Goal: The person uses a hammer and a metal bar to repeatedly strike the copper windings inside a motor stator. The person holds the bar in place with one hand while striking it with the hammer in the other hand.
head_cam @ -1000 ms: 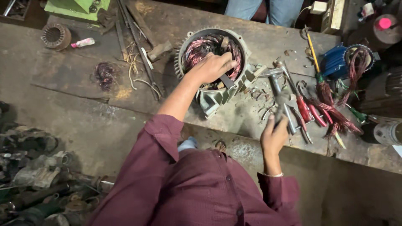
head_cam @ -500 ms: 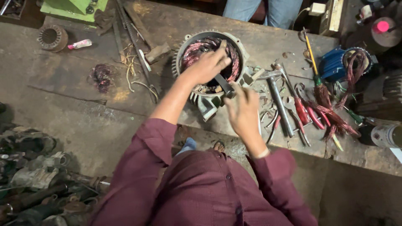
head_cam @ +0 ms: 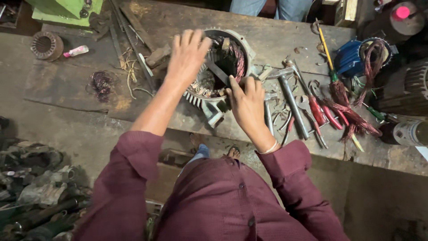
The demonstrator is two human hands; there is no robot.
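Beside scattered pliers [head_cam: 317, 117], right hand [head_cam: 248, 101] fingers clamped on dark tool [head_cam: 217, 71], left hand [head_cam: 187, 52] fingers spread.

Red-handled pliers [head_cam: 317, 112], copper wire bundle [head_cam: 352, 115], yellow-handled screwdriver [head_cam: 327, 52], small ribbed ring [head_cam: 46, 45] on workbench [head_cam: 285, 40].

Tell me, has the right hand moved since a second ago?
Yes. The right hand has come away from the pliers and wrenches on the bench, leftward onto the rim of the motor housing, where it holds a dark flat tool.
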